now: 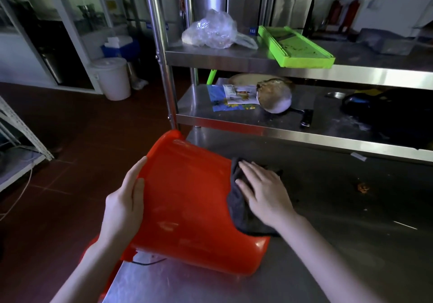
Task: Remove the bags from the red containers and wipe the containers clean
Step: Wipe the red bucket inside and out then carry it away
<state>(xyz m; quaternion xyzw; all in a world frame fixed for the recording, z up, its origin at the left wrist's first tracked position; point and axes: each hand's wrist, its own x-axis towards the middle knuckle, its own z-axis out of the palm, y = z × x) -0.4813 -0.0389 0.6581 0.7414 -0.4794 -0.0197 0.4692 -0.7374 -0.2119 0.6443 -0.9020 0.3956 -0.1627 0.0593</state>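
A red plastic bucket (187, 199) lies on its side at the left end of a steel table (328, 220). My left hand (124, 204) holds its left side, fingers spread along the wall. My right hand (264, 192) lies flat with straight fingers on a dark grey cloth (241, 211), pressing it against the bucket's right end. A clear plastic bag (210, 30) sits crumpled on the upper shelf. Part of a second red container (112, 277) shows below the table's left edge.
A steel shelf rack (281, 66) stands over the table's back. It carries a green slicer tray (295, 47), papers (232, 97), a tipped bowl (274, 97) and a dark bag (386, 112). A white bin (112, 77) stands on the red floor.
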